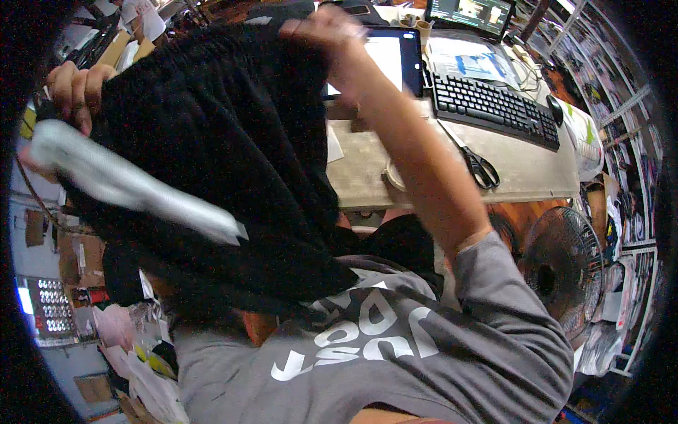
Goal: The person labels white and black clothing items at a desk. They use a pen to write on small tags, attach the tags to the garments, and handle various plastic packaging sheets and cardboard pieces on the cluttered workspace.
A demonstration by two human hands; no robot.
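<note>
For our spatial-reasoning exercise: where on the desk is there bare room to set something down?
Free: the desk strip in front of the keyboard, right of the scissors; also between the black garment and the scissors. Crowded: behind the keyboard, around the tablet and laptop.

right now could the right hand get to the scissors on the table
Probably not at once: the right hand is gripping the black garment. The scissors lie uncovered on the table beside that forearm, so letting go would free it.

Beyond the raised hands, a black keyboard (494,106) lies on the desk (537,173), scissors (480,166) nearer, a fan (561,268) lower right.
</note>
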